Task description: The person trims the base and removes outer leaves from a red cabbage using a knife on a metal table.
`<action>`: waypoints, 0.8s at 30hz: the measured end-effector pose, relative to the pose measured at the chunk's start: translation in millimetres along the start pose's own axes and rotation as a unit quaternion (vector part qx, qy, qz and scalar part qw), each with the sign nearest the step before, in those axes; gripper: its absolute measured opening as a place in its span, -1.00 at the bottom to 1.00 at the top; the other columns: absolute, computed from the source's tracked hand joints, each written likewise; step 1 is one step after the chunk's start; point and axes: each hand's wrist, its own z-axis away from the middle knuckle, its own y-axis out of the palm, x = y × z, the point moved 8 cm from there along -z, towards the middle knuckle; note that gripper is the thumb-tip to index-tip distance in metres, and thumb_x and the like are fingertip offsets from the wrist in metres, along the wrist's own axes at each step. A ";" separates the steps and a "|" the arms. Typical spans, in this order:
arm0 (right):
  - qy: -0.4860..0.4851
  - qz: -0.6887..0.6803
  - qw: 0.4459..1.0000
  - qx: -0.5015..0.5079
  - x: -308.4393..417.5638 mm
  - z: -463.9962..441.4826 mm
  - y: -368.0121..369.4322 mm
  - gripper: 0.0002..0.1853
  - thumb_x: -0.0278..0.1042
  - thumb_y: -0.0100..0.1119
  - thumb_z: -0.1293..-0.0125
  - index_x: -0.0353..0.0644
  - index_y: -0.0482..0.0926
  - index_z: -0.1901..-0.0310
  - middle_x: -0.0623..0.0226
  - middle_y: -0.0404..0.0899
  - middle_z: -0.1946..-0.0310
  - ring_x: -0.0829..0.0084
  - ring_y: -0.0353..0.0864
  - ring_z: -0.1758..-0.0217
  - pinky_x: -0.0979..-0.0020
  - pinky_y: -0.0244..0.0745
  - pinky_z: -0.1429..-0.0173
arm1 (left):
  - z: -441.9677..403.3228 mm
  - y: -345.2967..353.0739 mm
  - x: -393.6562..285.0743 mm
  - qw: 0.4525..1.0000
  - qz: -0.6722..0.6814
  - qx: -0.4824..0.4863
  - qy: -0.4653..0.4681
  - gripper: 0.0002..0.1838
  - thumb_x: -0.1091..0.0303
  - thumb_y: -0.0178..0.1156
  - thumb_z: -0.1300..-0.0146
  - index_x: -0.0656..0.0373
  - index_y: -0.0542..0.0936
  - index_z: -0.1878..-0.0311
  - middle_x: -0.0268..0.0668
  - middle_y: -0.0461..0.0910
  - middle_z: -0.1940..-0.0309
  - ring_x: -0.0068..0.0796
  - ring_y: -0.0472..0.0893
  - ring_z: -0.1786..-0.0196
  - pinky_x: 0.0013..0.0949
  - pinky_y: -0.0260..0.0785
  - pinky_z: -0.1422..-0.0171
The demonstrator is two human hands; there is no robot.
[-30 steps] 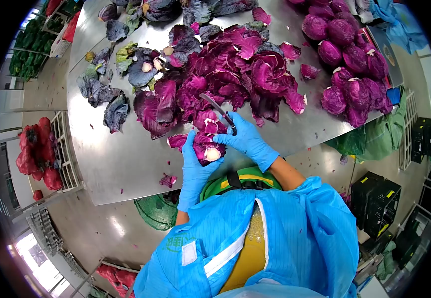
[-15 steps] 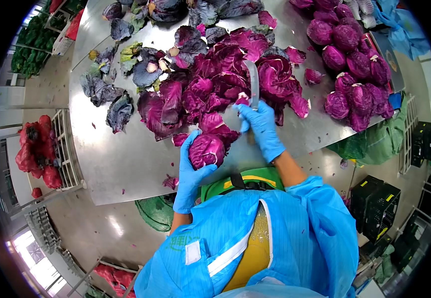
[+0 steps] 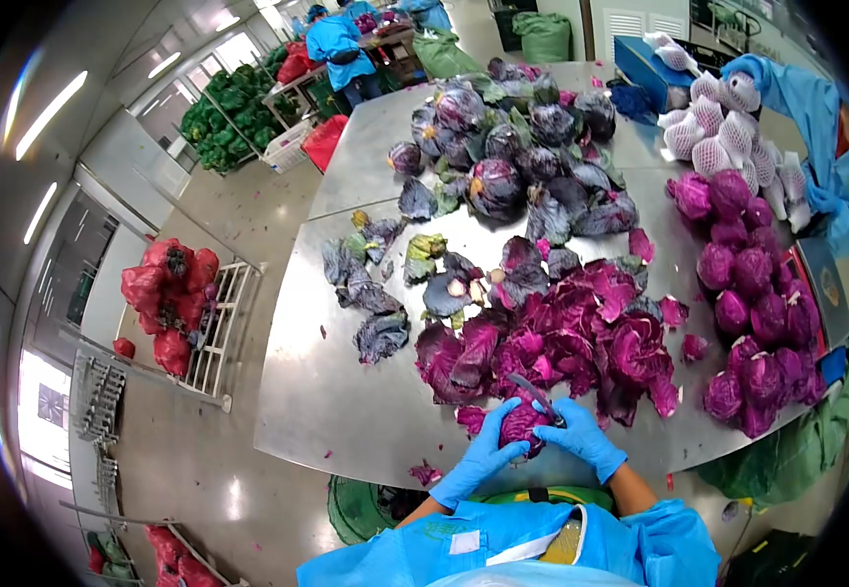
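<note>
Both gloved hands meet at a purple cabbage head (image 3: 521, 428) close to the table's near edge. My left hand (image 3: 486, 454) is wrapped around its left side. A curved-blade knife (image 3: 530, 390) is in my right hand (image 3: 582, 440), whose fingers also rest against the cabbage's right side. The blade points up and left over the head; whether it touches the surface I cannot tell. Just beyond lies a heap of loose purple leaves (image 3: 581, 328). A small leaf scrap (image 3: 425, 474) sits left of my left hand.
Dark, leafy cabbages (image 3: 496, 190) cover the metal table's (image 3: 292, 391) far part. Peeled heads (image 3: 752, 279) are stacked right, near net-wrapped ones (image 3: 728, 127). A co-worker's blue sleeve (image 3: 811, 127) reaches in there. Red sacks (image 3: 170, 293) stand on a rack left; other people (image 3: 339, 49) work behind.
My right hand has brought the knife from above the leaf heap down to the cabbage in my left hand. The view has tilted up, showing more of the room.
</note>
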 end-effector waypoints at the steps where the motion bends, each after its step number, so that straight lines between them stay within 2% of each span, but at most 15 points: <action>1: 0.012 0.012 1.000 0.025 -2.4 -1.8 1.2 -0.49 -0.14 0.39 -0.19 -0.18 0.55 -0.12 0.18 0.52 0.16 0.33 0.52 0.11 0.31 0.44 -0.02 | -1.1 -1.0 0.0 1.000 -0.021 0.003 0.004 -0.04 0.12 0.41 -0.14 0.19 0.09 -0.49 -0.01 0.23 -0.33 -0.17 0.30 -0.39 -0.18 0.14 -0.47; 4: -0.022 0.041 0.998 0.031 6.2 -0.5 -1.5 -0.46 -0.16 0.36 -0.21 -0.17 0.50 -0.20 0.14 0.55 0.17 0.28 0.56 0.14 0.29 0.48 0.02 | -2.0 -0.8 -8.2 0.996 -0.087 0.004 0.005 -0.05 0.09 0.39 -0.15 0.20 0.08 -0.49 0.03 0.24 -0.32 -0.11 0.29 -0.39 -0.17 0.14 -0.47; 7: -0.163 0.101 0.981 -0.037 11.1 2.3 0.8 -0.44 -0.24 0.32 -0.23 -0.18 0.44 -0.25 0.06 0.56 0.20 0.17 0.60 0.20 0.24 0.51 0.08 | -3.0 -2.9 -7.8 0.993 -0.117 0.008 -0.006 -0.07 0.12 0.37 -0.17 0.20 0.08 -0.49 0.03 0.22 -0.33 -0.12 0.27 -0.41 -0.17 0.13 -0.48; 9: -0.162 0.117 0.979 -0.048 13.6 2.6 2.5 -0.42 -0.28 0.28 -0.23 -0.18 0.39 -0.29 0.00 0.55 0.21 0.10 0.60 0.21 0.21 0.51 0.10 | -4.9 -1.3 4.6 0.993 -0.113 0.018 -0.005 -0.12 0.21 0.35 -0.20 0.19 0.09 -0.49 -0.02 0.19 -0.37 -0.19 0.24 -0.43 -0.19 0.10 -0.50; 11: -0.129 0.132 0.982 -0.034 12.9 4.9 7.3 -0.35 -0.33 0.23 -0.23 -0.18 0.30 -0.36 -0.07 0.54 0.23 0.01 0.59 0.23 0.16 0.51 0.14 | -7.5 -0.3 5.3 0.995 -0.095 0.020 0.037 -0.13 0.27 0.34 -0.19 0.18 0.09 -0.49 -0.05 0.21 -0.37 -0.23 0.25 -0.42 -0.21 0.10 -0.50; 12: -0.179 0.169 0.967 -0.061 23.1 6.8 6.3 -0.37 -0.40 0.19 -0.25 -0.13 0.31 -0.38 -0.03 0.55 0.22 0.18 0.61 0.35 0.25 0.52 0.26 | -8.9 -0.5 4.6 0.994 -0.103 0.011 0.042 -0.14 0.34 0.34 -0.16 0.19 0.11 -0.48 -0.07 0.24 -0.35 -0.25 0.29 -0.40 -0.23 0.13 -0.48; 13: -0.189 0.170 0.965 -0.058 21.8 6.1 7.9 -0.33 -0.39 0.19 -0.26 -0.14 0.24 -0.41 -0.05 0.53 0.24 0.12 0.58 0.38 0.20 0.49 0.27 | -10.6 -0.1 -10.1 0.995 -0.096 0.008 0.038 -0.15 0.30 0.36 -0.14 0.22 0.15 -0.45 -0.05 0.33 -0.25 -0.24 0.39 -0.30 -0.24 0.24 -0.40; 14: -0.185 0.182 0.965 -0.047 20.2 5.3 11.0 -0.30 -0.38 0.17 -0.27 -0.14 0.19 -0.44 -0.06 0.53 0.22 0.05 0.59 0.35 0.17 0.51 0.24 | -9.4 2.7 -18.3 0.999 -0.039 0.008 -0.010 -0.15 0.33 0.38 -0.12 0.21 0.16 -0.44 -0.07 0.36 -0.23 -0.26 0.42 -0.27 -0.25 0.28 -0.36; 15: -0.202 0.208 0.956 -0.053 24.2 5.2 13.0 -0.29 -0.38 0.15 -0.27 -0.13 0.16 -0.45 -0.06 0.53 0.17 0.00 0.60 0.31 0.14 0.52 0.21 | -10.2 1.4 2.9 0.998 -0.056 0.003 -0.010 -0.15 0.33 0.39 -0.12 0.21 0.16 -0.44 -0.08 0.38 -0.22 -0.27 0.45 -0.24 -0.26 0.32 -0.33; 17: -0.168 0.218 0.961 -0.035 9.6 1.0 18.5 -0.29 -0.32 0.13 -0.28 -0.09 0.15 -0.46 -0.04 0.53 0.10 -0.01 0.62 0.23 0.11 0.55 0.21 | -10.0 0.9 -12.2 0.993 -0.102 -0.008 0.050 -0.16 0.35 0.36 -0.13 0.19 0.16 -0.44 -0.09 0.38 -0.22 -0.27 0.46 -0.23 -0.25 0.35 -0.31; 18: -0.180 0.228 0.956 -0.045 20.2 0.7 14.4 -0.28 -0.28 0.17 -0.21 -0.24 0.19 -0.39 -0.04 0.55 0.18 -0.03 0.62 0.30 0.07 0.57 0.27 | -9.8 0.0 -3.3 0.997 -0.070 -0.010 0.030 -0.18 0.37 0.32 -0.14 0.19 0.16 -0.44 -0.10 0.39 -0.22 -0.26 0.47 -0.21 -0.26 0.38 -0.27; 20: -0.178 0.245 0.951 -0.061 19.8 2.1 14.1 -0.29 -0.26 0.17 -0.20 -0.23 0.20 -0.38 -0.01 0.55 0.22 -0.01 0.61 0.35 0.08 0.57 0.31 | -7.9 5.5 -13.5 0.999 0.002 0.002 -0.042 -0.16 0.34 0.30 -0.13 0.16 0.14 -0.46 -0.10 0.37 -0.23 -0.24 0.49 -0.18 -0.26 0.40 -0.25; 21: -0.181 0.248 0.949 -0.070 16.4 2.7 17.9 -0.29 -0.26 0.18 -0.19 -0.23 0.21 -0.37 0.00 0.55 0.24 0.00 0.61 0.37 0.08 0.57 0.33 | -5.9 3.8 -11.8 0.999 0.009 0.001 -0.041 -0.15 0.33 0.30 -0.12 0.15 0.14 -0.47 -0.09 0.35 -0.23 -0.23 0.48 -0.19 -0.25 0.39 -0.26; 23: -0.158 0.260 0.949 -0.079 9.5 3.0 21.3 -0.28 -0.33 0.19 -0.18 -0.14 0.22 -0.41 0.03 0.56 0.17 0.04 0.62 0.36 0.13 0.56 0.34 | -7.1 -0.1 -6.7 0.998 -0.064 -0.008 0.013 -0.13 0.29 0.31 -0.11 0.14 0.13 -0.49 -0.08 0.34 -0.25 -0.24 0.44 -0.24 -0.23 0.35 -0.31; 24: -0.150 0.267 0.948 -0.085 8.5 3.4 22.2 -0.27 -0.36 0.19 -0.18 -0.09 0.22 -0.42 0.04 0.56 0.14 0.07 0.62 0.36 0.15 0.55 0.35 | -6.1 1.1 -6.1 1.000 -0.030 -0.006 0.006 -0.12 0.29 0.30 -0.11 0.15 0.13 -0.49 -0.06 0.32 -0.28 -0.25 0.39 -0.30 -0.23 0.29 -0.37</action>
